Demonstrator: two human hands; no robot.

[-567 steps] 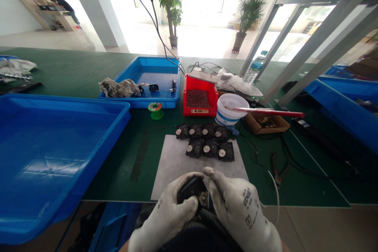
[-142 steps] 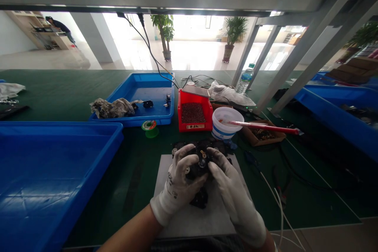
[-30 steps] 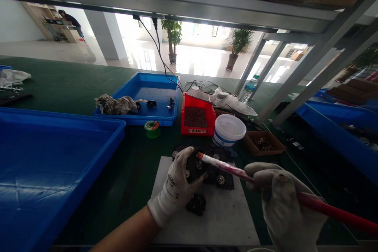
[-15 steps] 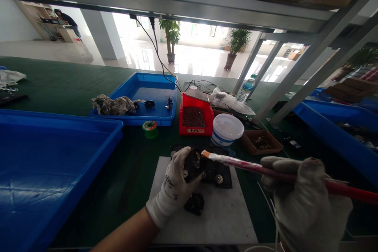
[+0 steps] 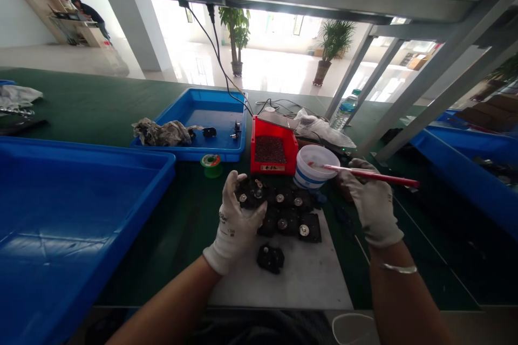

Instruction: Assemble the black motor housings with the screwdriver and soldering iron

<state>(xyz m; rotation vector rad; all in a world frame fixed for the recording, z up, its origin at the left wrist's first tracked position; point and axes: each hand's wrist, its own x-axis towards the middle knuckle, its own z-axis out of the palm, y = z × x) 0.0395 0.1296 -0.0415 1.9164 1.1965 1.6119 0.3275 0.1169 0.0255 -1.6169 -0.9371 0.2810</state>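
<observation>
A white-gloved left hand (image 5: 234,221) grips a black square component (image 5: 251,193) with metal studs, just above a white board (image 5: 243,294) bearing matching black components (image 5: 288,221). The white-gloved right hand (image 5: 373,200) pinches a slim red-handled brush (image 5: 364,171), its tip over a round white plastic tub (image 5: 311,177).

left glove (image 5: 234,232) white, grey print; tub (image 5: 308,168) white, blue stripe; brush handle (image 5: 374,173) red; block (image 5: 251,193) black, apparently matte
</observation>
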